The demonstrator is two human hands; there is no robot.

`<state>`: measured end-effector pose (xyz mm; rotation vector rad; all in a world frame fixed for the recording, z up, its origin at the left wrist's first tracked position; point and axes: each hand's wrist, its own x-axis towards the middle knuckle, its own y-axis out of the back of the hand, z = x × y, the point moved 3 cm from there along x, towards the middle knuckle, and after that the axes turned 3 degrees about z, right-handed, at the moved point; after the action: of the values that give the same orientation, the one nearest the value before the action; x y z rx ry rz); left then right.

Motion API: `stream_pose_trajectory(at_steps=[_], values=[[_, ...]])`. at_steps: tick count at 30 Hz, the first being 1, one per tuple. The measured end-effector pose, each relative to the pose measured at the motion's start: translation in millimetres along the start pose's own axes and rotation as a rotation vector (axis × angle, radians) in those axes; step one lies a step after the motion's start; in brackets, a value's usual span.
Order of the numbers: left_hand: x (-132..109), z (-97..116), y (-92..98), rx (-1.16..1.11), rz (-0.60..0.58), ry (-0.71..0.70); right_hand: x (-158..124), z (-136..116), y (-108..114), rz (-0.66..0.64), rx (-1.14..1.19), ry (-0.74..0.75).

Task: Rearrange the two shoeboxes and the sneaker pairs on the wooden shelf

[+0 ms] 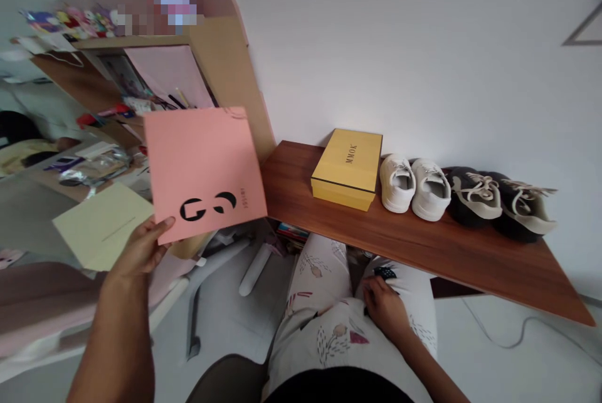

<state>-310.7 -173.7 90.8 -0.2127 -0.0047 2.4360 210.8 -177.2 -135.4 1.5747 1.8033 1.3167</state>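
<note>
Pink card (202, 171) near wood shelf (423, 252), white wall (423, 46), yellow shoebox (347, 168), sneakers (397, 183)

MMOK — yellow box lid (347, 160); stylised GS — pink card (202, 165)

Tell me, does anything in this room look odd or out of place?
The white sneakers and dark sneakers are lined up on a wooden shelf beside a yellow MMOK box. That looks slightly unusual, since shoes are more often kept lower down. Nothing looks spilled.

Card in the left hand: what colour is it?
The card held in the left hand is salmon pink with black shapes; head view.
</note>
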Motion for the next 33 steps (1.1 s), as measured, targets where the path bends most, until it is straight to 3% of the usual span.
stream_pose_trajectory(at_steps=[3, 9, 16, 21, 28, 33], values=[[1.5, -11.9, -15.7, 0.047, -0.130, 0.074, -0.4, -0.7, 0.4, 0.001, 0.003, -0.001], [-3.6, -20.7, -27.0, -0.105, -0.164, 0.114, -1.5, 1.3, 0.0, 0.004, 0.028, -0.012], [-4.3, -24.0, -19.1, -0.368, -0.088, 0.041, -0.9, 1.5, -0.8, 0.001, 0.027, -0.009], [28.1, -29.6, -27.4, -0.375, 0.090, 0.159, -0.3, 0.8, -0.1, -0.008, 0.006, -0.015], [89.2, -36.0, -53.1, -0.289, 0.203, 0.245, 0.0, -0.7, 0.7, -0.053, -0.021, -0.043], [89.0, -51.7, -60.8, -0.142, 0.330, 0.204, 1.8, -1.3, 0.9, -0.055, -0.034, -0.053]])
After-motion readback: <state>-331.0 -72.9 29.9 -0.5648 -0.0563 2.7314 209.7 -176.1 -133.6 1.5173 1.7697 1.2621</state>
